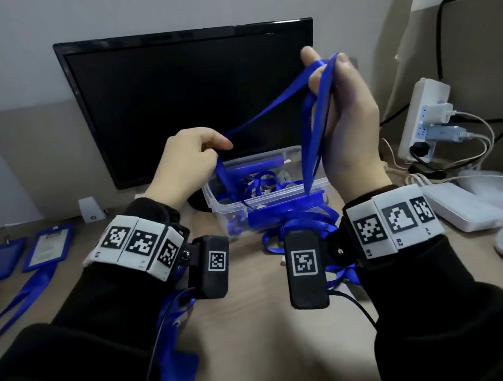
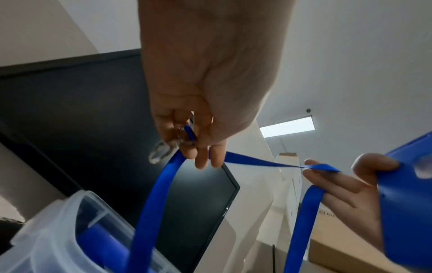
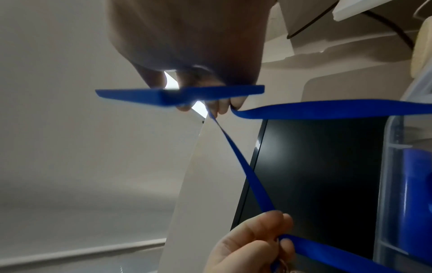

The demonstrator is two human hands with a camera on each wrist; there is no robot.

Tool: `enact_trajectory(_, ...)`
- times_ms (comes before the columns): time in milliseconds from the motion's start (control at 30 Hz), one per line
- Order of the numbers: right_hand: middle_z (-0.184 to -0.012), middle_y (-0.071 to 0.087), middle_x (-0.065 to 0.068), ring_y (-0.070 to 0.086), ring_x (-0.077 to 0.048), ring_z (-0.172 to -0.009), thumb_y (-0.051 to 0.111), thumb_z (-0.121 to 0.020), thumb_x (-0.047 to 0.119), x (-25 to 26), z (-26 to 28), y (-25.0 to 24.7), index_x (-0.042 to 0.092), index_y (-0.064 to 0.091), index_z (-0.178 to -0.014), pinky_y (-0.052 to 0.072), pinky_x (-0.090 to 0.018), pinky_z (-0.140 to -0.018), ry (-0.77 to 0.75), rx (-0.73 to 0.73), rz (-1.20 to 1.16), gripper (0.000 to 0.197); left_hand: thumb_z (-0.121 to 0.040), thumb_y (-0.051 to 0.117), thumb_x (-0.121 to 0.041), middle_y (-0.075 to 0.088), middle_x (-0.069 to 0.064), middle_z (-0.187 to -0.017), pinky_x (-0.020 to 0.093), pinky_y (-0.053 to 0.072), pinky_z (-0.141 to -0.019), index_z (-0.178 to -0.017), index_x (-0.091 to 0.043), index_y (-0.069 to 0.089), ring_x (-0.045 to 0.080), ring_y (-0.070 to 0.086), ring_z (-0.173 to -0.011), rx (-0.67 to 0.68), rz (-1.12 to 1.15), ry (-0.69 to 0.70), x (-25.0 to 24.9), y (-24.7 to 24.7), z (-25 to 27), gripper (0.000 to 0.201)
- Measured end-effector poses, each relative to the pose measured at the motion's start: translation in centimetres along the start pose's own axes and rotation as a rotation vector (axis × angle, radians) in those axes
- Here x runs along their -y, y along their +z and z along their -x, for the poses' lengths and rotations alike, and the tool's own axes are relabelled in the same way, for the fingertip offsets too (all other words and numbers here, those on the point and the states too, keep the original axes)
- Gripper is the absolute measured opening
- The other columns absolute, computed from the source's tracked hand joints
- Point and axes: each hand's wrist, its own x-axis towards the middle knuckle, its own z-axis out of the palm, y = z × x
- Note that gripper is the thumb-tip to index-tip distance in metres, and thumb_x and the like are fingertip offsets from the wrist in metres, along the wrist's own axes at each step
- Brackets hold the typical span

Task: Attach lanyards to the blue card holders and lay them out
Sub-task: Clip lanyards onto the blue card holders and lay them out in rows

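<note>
- Left hand pinches blue ribbon lanyard near its clear clip; right hand grips flat blue plastic card holder, strap looped over fingers
- Both raised above clear plastic bin
- Finished holders lie at desk's left
- Bin still holds loose lanyards and holders; clip apparently not attached yet

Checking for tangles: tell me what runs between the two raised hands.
A taut stretch of blue fabric lanyard spans from the left hand to the right hand; nothing else lies between. The head view shows it.
</note>
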Motion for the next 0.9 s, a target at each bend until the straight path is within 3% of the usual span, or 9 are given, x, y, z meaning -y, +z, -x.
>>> enact_trajectory(100, -0.122, 0.067, -0.005, 0.063, -0.023, -0.106, 0.041, -0.092, 0.034, -0.2, 0.7, 0.8, 0.027, 0.069, -0.063, 0.04, -0.02, -0.077, 0.068, 0.084, 0.044, 0.041, -0.086, 0.046, 0.001, 0.07, 0.003, -0.101, 0.022, 0.053, -0.073, -0.108, -0.016, 0.07, 0.011, 0.065, -0.082, -0.079, 0.013, -0.025, 0.1, -1.3, 0.9, 0.037)
enact_trajectory(167, -0.111, 0.071, -0.008, 0.054, -0.037, -0.118, 0.039, -0.095, 0.034, -0.5, 1.5, 1.7, 0.024, 0.071, -0.06, 0.042, -0.024, -0.075, 0.119, 0.111, 0.058, 0.049, -0.083, 0.048, 0.005, 0.069, 0.004, -0.107, 0.02, 0.052, -0.077, -0.111, -0.015, 0.069, 0.011, 0.066, -0.092, -0.129, -0.026, -0.006, 0.0, -2.5, 1.6, 0.04)
enact_trajectory(233, -0.116, 0.065, -0.023, 0.055, -0.039, -0.115, 0.04, -0.095, 0.035, -1.4, 2.1, 2.8, 0.009, 0.074, -0.085, 0.046, -0.02, -0.071, 0.17, 0.113, 0.14, 0.044, -0.078, 0.049, 0.01, 0.068, 0.004, -0.109, 0.016, 0.052, -0.073, -0.112, -0.015, 0.069, 0.009, 0.066, -0.094, -0.141, -0.024, 0.016, -0.2, -3.8, 2.2, 0.047)
enact_trajectory(300, -0.125, 0.051, -0.034, 0.05, -0.041, -0.113, 0.036, -0.1, 0.033, -2.0, 2.5, 4.0, -0.014, 0.057, -0.113, 0.047, -0.014, -0.063, 0.197, 0.132, 0.167, 0.053, -0.074, 0.05, 0.013, 0.07, 0.004, -0.105, 0.015, 0.054, -0.072, -0.111, -0.013, 0.069, 0.009, 0.067, -0.091, -0.131, 0.01, 0.052, -0.3, -5.4, 2.7, 0.05)
enact_trajectory(367, -0.122, 0.054, -0.033, 0.053, -0.04, -0.107, 0.033, -0.101, 0.031, -2.1, 2.9, 5.1, -0.014, 0.056, -0.114, 0.047, -0.013, -0.062, 0.202, 0.14, 0.153, 0.053, -0.072, 0.052, 0.014, 0.07, -0.002, -0.093, 0.014, 0.054, -0.074, -0.109, -0.013, 0.07, 0.008, 0.068, -0.087, -0.15, 0.027, 0.077, -0.5, -7.0, 3.2, 0.05)
enact_trajectory(500, -0.095, 0.071, -0.005, 0.066, -0.02, -0.098, 0.032, -0.102, 0.031, -3.1, 3.7, 7.9, 0.018, 0.065, -0.085, 0.048, -0.027, -0.077, 0.226, 0.192, 0.105, 0.039, -0.07, 0.063, 0.011, 0.069, -0.005, -0.078, 0.017, 0.056, -0.075, -0.099, -0.012, 0.072, 0.003, 0.07, -0.076, -0.218, 0.074, 0.075, -0.5, -10.1, 5.2, 0.038)
enact_trajectory(667, -0.104, 0.067, -0.024, 0.06, -0.025, -0.086, 0.038, -0.097, 0.044, -6.6, 4.5, 11.9, 0.005, 0.066, -0.095, 0.049, -0.041, -0.081, 0.317, 0.293, 0.351, 0.048, -0.073, 0.068, 0.005, 0.072, 0.003, -0.082, 0.026, 0.058, -0.074, -0.094, -0.013, 0.071, 0.007, 0.07, -0.075, -0.244, 0.068, 0.002, 1.9, -12.6, 7.9, 0.028)
enact_trajectory(733, -0.098, 0.069, -0.017, 0.058, -0.022, -0.083, 0.041, -0.093, 0.048, -8.2, 4.8, 12.7, 0.007, 0.064, -0.092, 0.048, -0.048, -0.087, 0.415, 0.342, 0.464, 0.047, -0.073, 0.065, 0.008, 0.07, 0.004, -0.08, 0.029, 0.059, -0.074, -0.092, -0.012, 0.071, 0.007, 0.067, -0.071, -0.261, 0.104, -0.057, 3.4, -13.2, 8.9, 0.029)
enact_trajectory(900, -0.076, 0.058, 0.003, 0.053, -0.014, -0.07, 0.041, -0.098, 0.04, -10.8, 4.7, 12.4, 0.018, 0.056, -0.088, 0.041, -0.029, -0.068, 0.597, 0.172, 0.432, 0.029, -0.075, 0.063, 0.009, 0.067, -0.002, -0.076, 0.03, 0.059, -0.077, -0.087, -0.017, 0.068, 0.003, 0.063, -0.069, -0.341, 0.173, -0.098, 6.4, -12.7, 10.6, 0.03)
